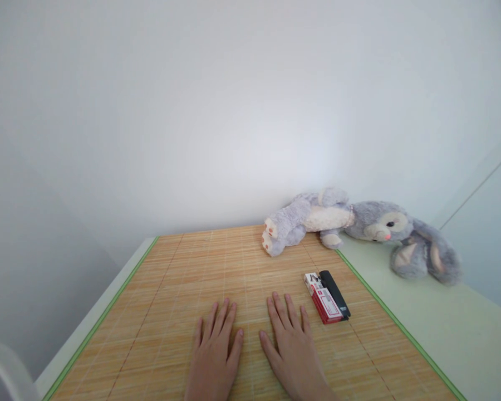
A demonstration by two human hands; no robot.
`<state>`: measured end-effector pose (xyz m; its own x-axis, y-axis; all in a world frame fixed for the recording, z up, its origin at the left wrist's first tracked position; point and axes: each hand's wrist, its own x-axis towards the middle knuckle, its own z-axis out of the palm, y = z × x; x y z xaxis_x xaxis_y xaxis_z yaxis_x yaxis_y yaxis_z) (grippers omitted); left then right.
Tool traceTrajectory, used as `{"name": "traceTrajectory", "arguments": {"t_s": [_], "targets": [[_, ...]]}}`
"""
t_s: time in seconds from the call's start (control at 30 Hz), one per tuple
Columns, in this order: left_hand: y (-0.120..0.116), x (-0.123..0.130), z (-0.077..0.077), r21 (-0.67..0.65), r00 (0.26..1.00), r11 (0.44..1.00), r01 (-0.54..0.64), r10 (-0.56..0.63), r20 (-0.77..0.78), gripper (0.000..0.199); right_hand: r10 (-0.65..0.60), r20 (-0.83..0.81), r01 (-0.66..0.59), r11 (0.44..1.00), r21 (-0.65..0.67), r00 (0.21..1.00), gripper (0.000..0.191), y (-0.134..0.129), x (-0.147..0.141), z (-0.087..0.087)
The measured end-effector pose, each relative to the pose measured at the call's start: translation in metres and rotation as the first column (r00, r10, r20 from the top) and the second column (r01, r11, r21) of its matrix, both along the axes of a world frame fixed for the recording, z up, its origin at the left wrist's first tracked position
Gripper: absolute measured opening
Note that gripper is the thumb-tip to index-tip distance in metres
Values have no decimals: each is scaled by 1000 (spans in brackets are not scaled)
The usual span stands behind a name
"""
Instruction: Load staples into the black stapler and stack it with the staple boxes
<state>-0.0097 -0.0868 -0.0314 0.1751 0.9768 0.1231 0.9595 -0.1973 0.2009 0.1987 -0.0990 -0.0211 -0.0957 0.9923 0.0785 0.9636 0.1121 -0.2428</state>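
Note:
Palm down on the bamboo mat point(183, 284), my left hand point(215, 353) lies flat with its fingers spread and nothing in it. My right hand point(293, 351) rests flat beside it, fingers also apart and holding nothing. A gap of mat separates the two thumbs. Just beyond and to the right of my right hand are small red and white boxes point(326, 303), apart from its fingers. Along their right side lies a black stapler-like item point(334, 292); its exact kind is hard to make out.
A grey plush rabbit point(328, 217) lies on its side along the back wall, its feet on the mat and its head and ears on the pale tabletop point(455, 323). The mat has a green edge. A curved white object point(8, 365) shows at the lower left.

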Motion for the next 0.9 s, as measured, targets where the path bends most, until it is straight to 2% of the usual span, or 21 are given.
{"name": "traceTrajectory", "arguments": {"t_s": [0.73,0.83,0.9], "targets": [[-2,1,0,-3,1000,1000,6,-6,20,59,11,-109,-7,1000,30,994,67,-1,4,1],[-7,4,-4,0,998,1000,-11,10,61,60,27,-143,-19,999,51,989,68,-1,2,-2],[-9,10,-8,5,988,999,-46,45,145,62,35,-189,-23,998,66,981,69,-1,1,-2]]}}
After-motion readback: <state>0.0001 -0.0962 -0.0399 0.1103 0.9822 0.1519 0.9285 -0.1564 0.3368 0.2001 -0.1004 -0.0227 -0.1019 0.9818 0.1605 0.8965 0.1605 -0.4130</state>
